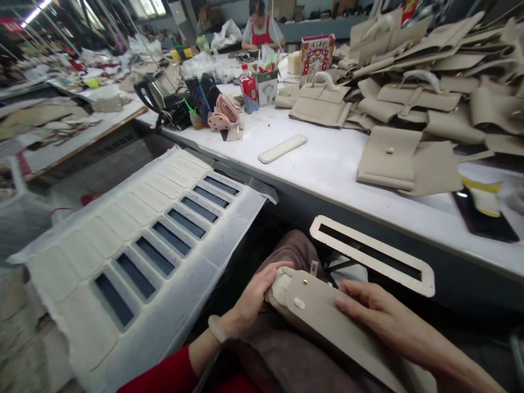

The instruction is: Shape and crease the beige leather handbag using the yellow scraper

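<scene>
A beige handbag [331,327] lies tilted across my lap, with a small gold stud and a white patch on its smooth panel. My left hand [260,289] grips its gathered, rounded end, fingers curled over the top. On the panel's far edge, my right hand [374,311] holds on with the thumb on the face and the fingers behind, partly hidden. Just beyond the right hand, a pale oblong frame [426,278] with a long slot shows in front of the table's edge. The lower end of the handbag runs out of view.
To the left stands a pale sheet [213,240] with flat pieces and several dark slots. The white worktable [327,158] carries a pale oblong strip [282,149], piled beige bags [409,98], a phone [487,213], a bottle [248,90] and a pink fan [224,112]. Another person [262,33] sits behind.
</scene>
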`<state>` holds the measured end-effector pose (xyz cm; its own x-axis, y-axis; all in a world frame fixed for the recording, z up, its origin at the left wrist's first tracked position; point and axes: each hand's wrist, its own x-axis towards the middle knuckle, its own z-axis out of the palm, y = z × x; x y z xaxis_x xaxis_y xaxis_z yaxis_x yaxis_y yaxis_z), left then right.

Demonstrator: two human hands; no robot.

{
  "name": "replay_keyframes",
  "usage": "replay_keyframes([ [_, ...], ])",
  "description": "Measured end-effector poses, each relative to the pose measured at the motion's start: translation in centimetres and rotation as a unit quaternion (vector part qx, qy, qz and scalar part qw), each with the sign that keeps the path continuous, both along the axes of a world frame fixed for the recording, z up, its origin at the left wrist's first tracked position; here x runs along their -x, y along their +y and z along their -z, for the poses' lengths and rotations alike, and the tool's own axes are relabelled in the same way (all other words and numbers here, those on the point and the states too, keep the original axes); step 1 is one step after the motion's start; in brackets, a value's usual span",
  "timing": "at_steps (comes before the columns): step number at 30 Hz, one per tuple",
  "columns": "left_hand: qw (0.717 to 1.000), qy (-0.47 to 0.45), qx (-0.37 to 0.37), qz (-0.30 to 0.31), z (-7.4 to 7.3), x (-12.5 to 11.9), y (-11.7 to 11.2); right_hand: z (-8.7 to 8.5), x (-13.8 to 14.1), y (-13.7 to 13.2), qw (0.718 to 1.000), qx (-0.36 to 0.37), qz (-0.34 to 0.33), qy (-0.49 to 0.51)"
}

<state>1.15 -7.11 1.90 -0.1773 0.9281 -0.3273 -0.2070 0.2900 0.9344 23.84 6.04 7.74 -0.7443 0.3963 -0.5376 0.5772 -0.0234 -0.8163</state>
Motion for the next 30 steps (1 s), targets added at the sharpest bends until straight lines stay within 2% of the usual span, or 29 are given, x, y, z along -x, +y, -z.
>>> replay_keyframes([
  [4, 0.999, -0.006, 0.000, 0.031, 0.3, 0.6, -0.8, 1.1, -1.5, 0.4, 1.000, 0.002, 0.022, -0.009],
  [10, 0.989, 0.115, -0.003, 0.089, 0.2, -0.3, -0.9, 2.0, -1.5, -0.3, 0.997, 0.065, 0.043, 0.004],
  [18, 0.992, 0.099, 0.001, 0.076, 2.3, -1.2, -1.4, 3.2, -0.5, -1.8, 0.998, -0.050, -0.020, -0.038],
  [25, 0.986, 0.131, 0.013, 0.099, 1.5, -0.7, -0.8, 3.0, -0.8, -1.8, 0.991, -0.108, -0.055, -0.061],
  [30, 0.984, 0.148, -0.009, 0.101, 2.2, -0.8, -1.0, 2.7, -0.1, -1.7, 0.986, -0.128, -0.079, -0.075],
])
